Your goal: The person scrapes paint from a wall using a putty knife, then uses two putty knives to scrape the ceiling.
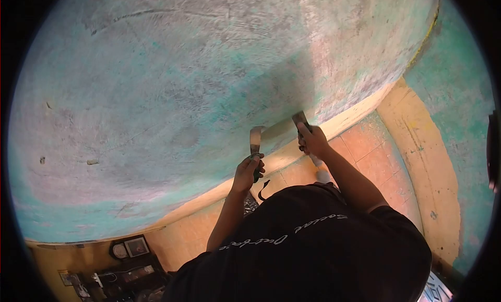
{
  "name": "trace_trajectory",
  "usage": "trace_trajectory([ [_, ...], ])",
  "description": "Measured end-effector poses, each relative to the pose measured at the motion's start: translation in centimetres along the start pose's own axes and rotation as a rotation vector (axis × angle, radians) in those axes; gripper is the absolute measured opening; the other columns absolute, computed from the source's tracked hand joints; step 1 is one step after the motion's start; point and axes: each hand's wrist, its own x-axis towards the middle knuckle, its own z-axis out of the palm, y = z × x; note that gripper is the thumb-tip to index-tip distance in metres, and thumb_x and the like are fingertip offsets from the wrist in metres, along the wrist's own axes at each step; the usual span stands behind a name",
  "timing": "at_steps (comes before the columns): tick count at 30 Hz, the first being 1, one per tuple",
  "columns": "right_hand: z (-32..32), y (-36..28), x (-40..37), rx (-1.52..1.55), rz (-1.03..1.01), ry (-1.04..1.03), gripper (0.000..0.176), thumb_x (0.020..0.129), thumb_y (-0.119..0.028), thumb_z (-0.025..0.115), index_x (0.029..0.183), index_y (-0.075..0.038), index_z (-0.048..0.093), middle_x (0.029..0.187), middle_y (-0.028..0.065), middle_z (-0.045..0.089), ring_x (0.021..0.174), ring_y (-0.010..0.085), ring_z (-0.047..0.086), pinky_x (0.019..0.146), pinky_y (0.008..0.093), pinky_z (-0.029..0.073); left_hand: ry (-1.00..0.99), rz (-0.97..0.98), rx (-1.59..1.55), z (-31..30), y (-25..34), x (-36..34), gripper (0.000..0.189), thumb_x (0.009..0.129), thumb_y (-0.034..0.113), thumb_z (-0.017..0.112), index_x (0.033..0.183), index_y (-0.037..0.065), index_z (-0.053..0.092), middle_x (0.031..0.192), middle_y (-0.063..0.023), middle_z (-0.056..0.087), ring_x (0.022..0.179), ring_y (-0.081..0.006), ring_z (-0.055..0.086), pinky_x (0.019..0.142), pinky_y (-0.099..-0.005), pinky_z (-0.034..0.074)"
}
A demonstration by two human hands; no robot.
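My left hand (247, 173) is wrapped around the dark handle of a putty knife (255, 138), its metal blade pointing up over the scraped wall (188, 98). To the right, my right hand (314, 141) grips a second putty knife (299, 119) with a wider, darker blade. That blade overlaps the lower part of the wall, just above the cream baseboard band (282, 159). The wall surface is patchy grey, turquoise and pinkish, with scratches all over. A dark strap-like piece (264, 190) shows below my left hand.
Orange floor tiles (360, 140) run along the wall's foot. An adjoining green wall (456, 93) with a cream lower band (417, 140) stands at right. At lower left are dark furniture (130, 281) and a framed picture (137, 246). Small holes (92, 162) mark the wall.
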Motion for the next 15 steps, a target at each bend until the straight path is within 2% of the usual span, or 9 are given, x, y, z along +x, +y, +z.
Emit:
trace_trajectory([
  [4,-1.0,3.1,-1.8,0.003,0.129,0.009,0.042,0.092,-0.042,0.052,0.068,-0.008,0.05,0.053,0.0003,0.045,0.038,0.0113,0.042,0.036,0.0274,0.036,-0.008,-0.011,0.036,0.5,0.0,0.4,0.04,0.094,0.033,0.051,0.113,-0.002,0.054,0.081,-0.0039,0.057,0.071,-0.0135,0.057,0.063,-0.0283,0.048],
  [7,0.3,-0.6,-0.4,0.057,0.073,-0.063,0.043,0.091,-0.043,0.053,0.068,-0.007,0.05,0.054,0.0,0.045,0.038,0.0111,0.042,0.036,0.0273,0.036,-0.009,-0.023,-0.076,0.6,-0.5,0.9,0.038,0.094,0.034,0.053,0.11,0.001,0.058,0.082,-0.0024,0.058,0.071,-0.0119,0.058,0.062,-0.0271,0.048],
  [9,1.7,-3.8,0.7,0.061,-0.115,-0.125,0.046,0.09,-0.046,0.054,0.067,-0.006,0.05,0.054,0.0001,0.046,0.04,0.0108,0.043,0.037,0.0278,0.037,0.019,-0.024,-0.053,1.3,-0.5,0.9,0.039,0.094,0.035,0.052,0.11,0.0,0.058,0.082,-0.0027,0.058,0.07,-0.0122,0.058,0.062,-0.0271,0.048],
  [12,2.5,-5.4,0.3,-0.031,-0.155,-0.125,0.049,0.089,-0.049,0.053,0.067,-0.005,0.051,0.054,0.0003,0.047,0.042,0.0108,0.045,0.039,0.0278,0.038,0.021,-0.014,-0.065,1.7,-0.8,1.0,0.039,0.094,0.035,0.051,0.109,0.0,0.058,0.081,-0.0028,0.058,0.07,-0.0125,0.058,0.061,-0.027,0.048],
  [15,1.2,-2.0,-0.1,-0.181,-0.063,-0.024,0.05,0.089,-0.049,0.053,0.067,-0.005,0.051,0.054,0.0008,0.048,0.043,0.0107,0.047,0.04,0.0272,0.039,0.026,-0.009,-0.064,1.8,-1.0,0.7,0.037,0.094,0.033,0.051,0.109,-0.001,0.057,0.082,-0.0029,0.058,0.07,-0.0127,0.058,0.062,-0.0274,0.048],
])
